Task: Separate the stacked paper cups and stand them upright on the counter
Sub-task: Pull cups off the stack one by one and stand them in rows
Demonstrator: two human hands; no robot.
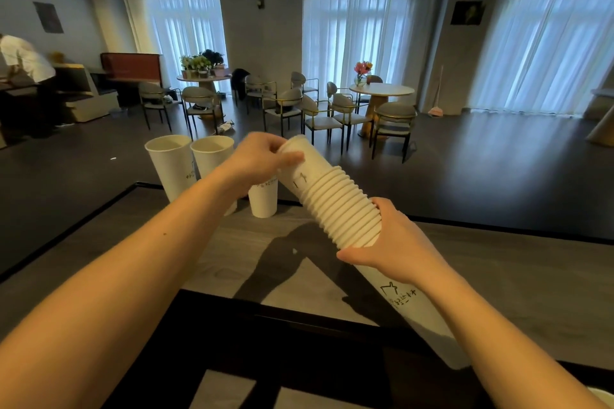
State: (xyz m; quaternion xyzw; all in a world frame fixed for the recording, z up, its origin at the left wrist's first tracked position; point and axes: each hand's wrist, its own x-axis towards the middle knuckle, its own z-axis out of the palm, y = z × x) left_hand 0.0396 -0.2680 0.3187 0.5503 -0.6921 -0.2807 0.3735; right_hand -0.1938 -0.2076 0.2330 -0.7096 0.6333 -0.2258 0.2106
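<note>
While the right hand [395, 239] grips the tilted cup stack [335, 206] mid-frame above the table [498, 262], the left hand [262, 159] pinches its top cup [295, 159].

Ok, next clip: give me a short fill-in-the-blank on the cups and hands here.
1. The right hand grips the stack of paper cups around its ____.
2. The left hand pinches the ____ cup of the stack.
3. ____ separated cups stand upright on the counter.

Missing words: middle; top; Three
</note>
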